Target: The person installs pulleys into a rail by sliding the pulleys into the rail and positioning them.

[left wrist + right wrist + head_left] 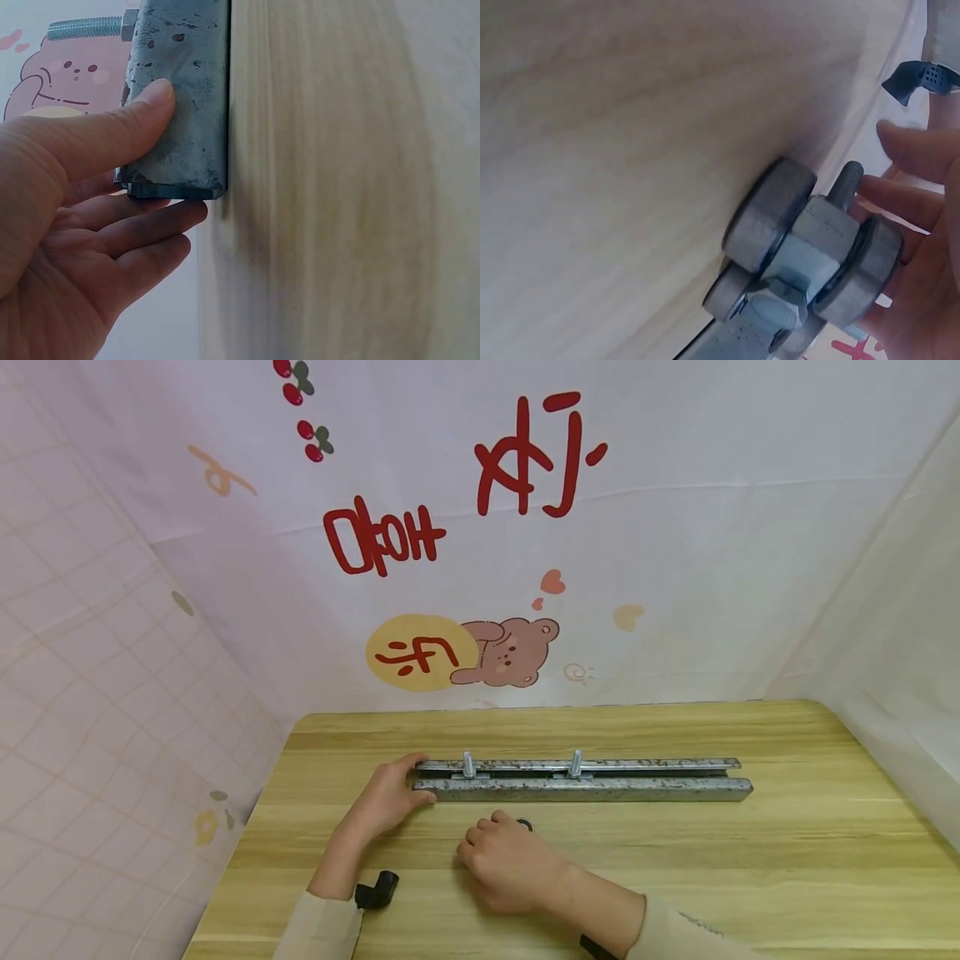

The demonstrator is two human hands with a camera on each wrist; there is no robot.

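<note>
A grey, speckled metal channel rail (600,790) lies across the wooden table, its long slot facing up. Two threaded bolts (576,764) stand up from it. My left hand (386,797) grips the rail's left end, thumb on the near face (180,112) and fingers round the far side and end. My right hand (510,864) is in front of the rail, beside a roller trolley (814,244) with several steel wheels and a bolt. In the right wrist view the thumb is apart from the trolley; the other fingers are loosely bent behind it, partly hidden. Whether they touch it is unclear.
The wooden table (825,843) meets a white printed cloth (675,543) at the back, with cloth on both sides too. A black wrist device (377,890) sits at the left cuff, and another dark piece (596,946) shows by the right cuff.
</note>
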